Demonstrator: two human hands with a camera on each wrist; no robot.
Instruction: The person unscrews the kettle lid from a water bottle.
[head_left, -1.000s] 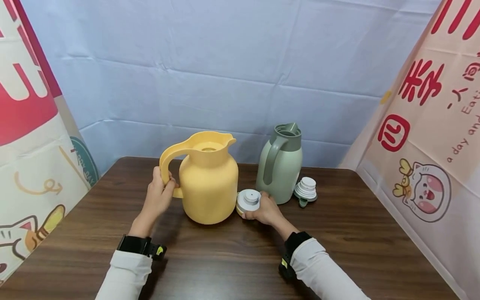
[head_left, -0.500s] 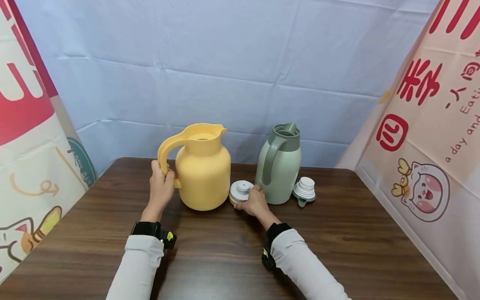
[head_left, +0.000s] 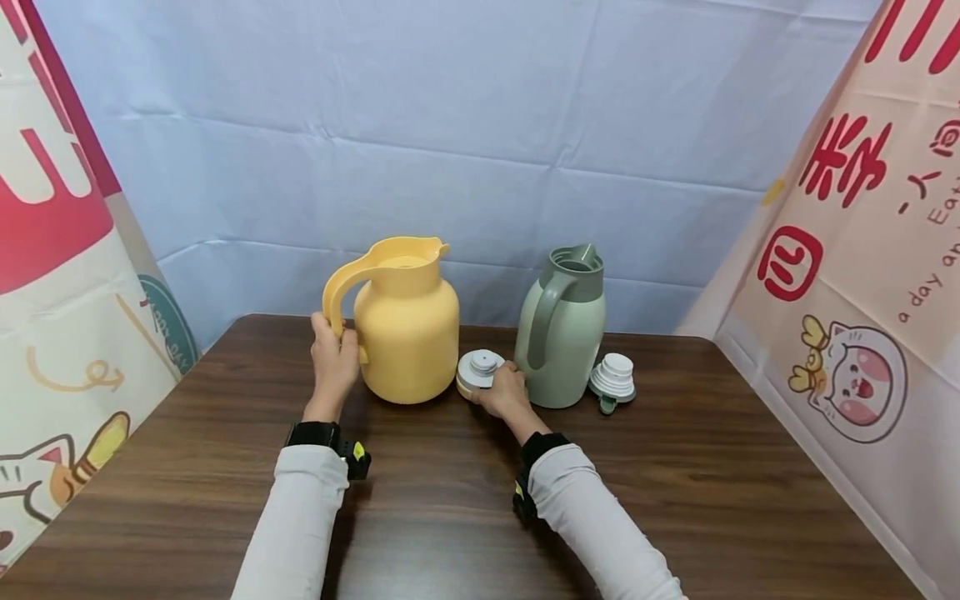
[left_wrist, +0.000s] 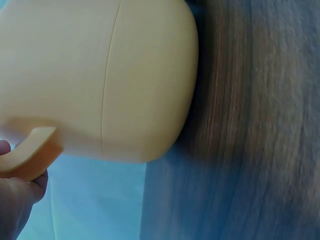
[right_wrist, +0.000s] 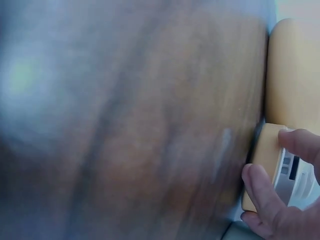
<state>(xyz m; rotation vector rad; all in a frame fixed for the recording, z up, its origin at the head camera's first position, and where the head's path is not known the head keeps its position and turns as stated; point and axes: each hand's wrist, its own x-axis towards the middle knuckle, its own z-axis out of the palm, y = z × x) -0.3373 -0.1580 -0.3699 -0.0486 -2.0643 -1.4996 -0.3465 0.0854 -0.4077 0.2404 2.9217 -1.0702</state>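
My left hand (head_left: 335,358) grips the lower part of the handle on a yellow thermos jug (head_left: 408,342), which stands upright with its top uncovered and its spout to the right. In the left wrist view the fingers wrap the handle's lower end, and the jug's rounded base is close over the wood. My right hand (head_left: 506,392) holds a white-and-yellow jug lid (head_left: 480,371) by its side, stopper upward, between the two jugs. The right wrist view shows thumb and fingers on the lid's yellow rim (right_wrist: 265,155), the yellow jug just beyond.
A green thermos jug (head_left: 562,333), also uncovered, stands just right of my right hand. Its white stopper lid (head_left: 612,379) with a green tab lies to its right. The brown wooden table (head_left: 442,517) ends at a pale blue cloth (head_left: 450,150) behind.
Both hands have moved away from me toward the back of the table, carrying the yellow jug and its neighbouring lid back and slightly left. The green jug and its lid have stayed put.
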